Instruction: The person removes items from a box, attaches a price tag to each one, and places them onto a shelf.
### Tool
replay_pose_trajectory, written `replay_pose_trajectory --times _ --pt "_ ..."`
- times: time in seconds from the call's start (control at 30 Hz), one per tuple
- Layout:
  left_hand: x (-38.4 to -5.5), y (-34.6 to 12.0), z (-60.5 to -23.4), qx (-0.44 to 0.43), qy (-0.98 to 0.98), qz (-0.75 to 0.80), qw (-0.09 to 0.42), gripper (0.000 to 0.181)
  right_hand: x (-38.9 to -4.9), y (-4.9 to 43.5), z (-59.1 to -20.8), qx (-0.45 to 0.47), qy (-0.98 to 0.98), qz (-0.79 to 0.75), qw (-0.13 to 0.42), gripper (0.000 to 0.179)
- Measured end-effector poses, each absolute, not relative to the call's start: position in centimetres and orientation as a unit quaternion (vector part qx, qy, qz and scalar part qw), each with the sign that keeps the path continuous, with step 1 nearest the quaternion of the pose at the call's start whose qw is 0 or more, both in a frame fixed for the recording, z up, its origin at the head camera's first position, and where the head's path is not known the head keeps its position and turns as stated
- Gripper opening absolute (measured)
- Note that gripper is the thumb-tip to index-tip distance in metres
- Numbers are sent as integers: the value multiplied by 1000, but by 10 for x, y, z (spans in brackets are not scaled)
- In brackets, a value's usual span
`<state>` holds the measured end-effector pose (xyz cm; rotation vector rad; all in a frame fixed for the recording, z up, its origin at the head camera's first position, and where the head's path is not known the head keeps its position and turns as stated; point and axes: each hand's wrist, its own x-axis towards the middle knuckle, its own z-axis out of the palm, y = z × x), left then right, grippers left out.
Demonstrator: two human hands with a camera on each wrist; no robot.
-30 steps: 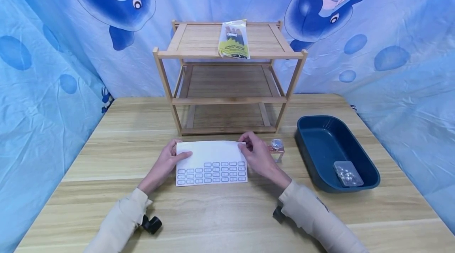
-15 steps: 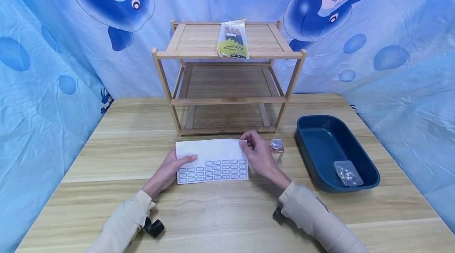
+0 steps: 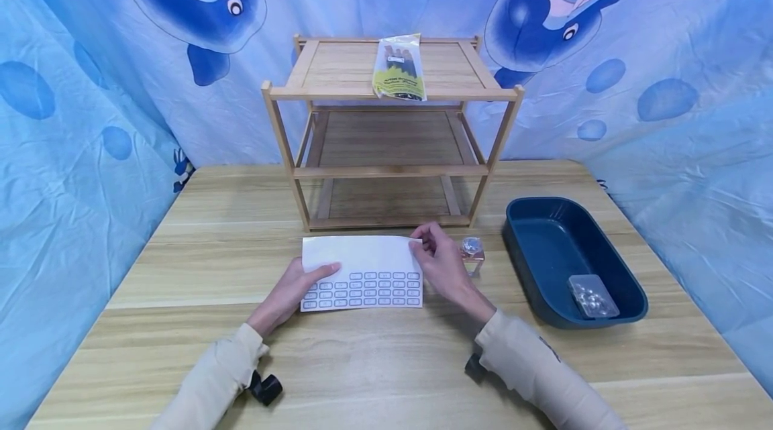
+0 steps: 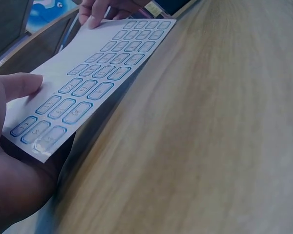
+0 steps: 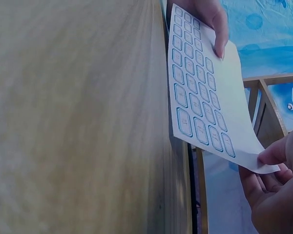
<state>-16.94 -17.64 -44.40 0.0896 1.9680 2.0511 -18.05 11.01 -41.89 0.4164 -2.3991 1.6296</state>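
A white sheet of label stickers [image 3: 362, 254] is held up between both hands, above the table. Rows of blue-bordered rounded labels [image 4: 83, 88] cover its near part; the far part is plain white. The left hand [image 3: 296, 286] grips the sheet's left side, thumb on top and the other fingers beneath. At the far right corner the right hand [image 3: 443, 265] pinches the sheet between thumb and fingers; in the right wrist view that corner [image 5: 266, 168] bends slightly. Just right of the right hand stands a small glass bottle [image 3: 472, 255] with a clear faceted cap.
Behind the hands stands a three-tier wooden shelf [image 3: 392, 172], with a yellow-and-clear packet [image 3: 398, 71] of brushes or similar on top. To the right lies a dark blue basin [image 3: 549, 242] holding a clear plastic case [image 3: 593, 296]. A blue curtain [image 3: 78, 215] surrounds the wooden table [image 3: 374, 369].
The left hand has slid a little inward along the sheet, its thumb now farther over it. The sheet has shifted slightly away from the person. The right hand keeps its corner pinch.
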Motion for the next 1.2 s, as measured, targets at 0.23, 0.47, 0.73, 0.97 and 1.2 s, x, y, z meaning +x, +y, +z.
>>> replay_pose_trajectory --times 0.23,0.47,0.73,0.97,1.2 --pt "-169 -175 -445 35 684 713 154 28 -180 112 -420 151 -825 534 108 15" --pt "-170 -175 -446 32 690 707 152 26 -180 112 -422 194 -870 431 143 28" --pt "-171 -173 -445 32 691 706 151 30 -178 111 -422 259 -865 366 226 36" --pt "-171 -169 -444 32 680 715 156 31 -172 105 -422 316 -848 357 234 36" --pt "-170 -167 -444 39 675 720 156 27 -163 93 -423 358 -853 339 169 32"
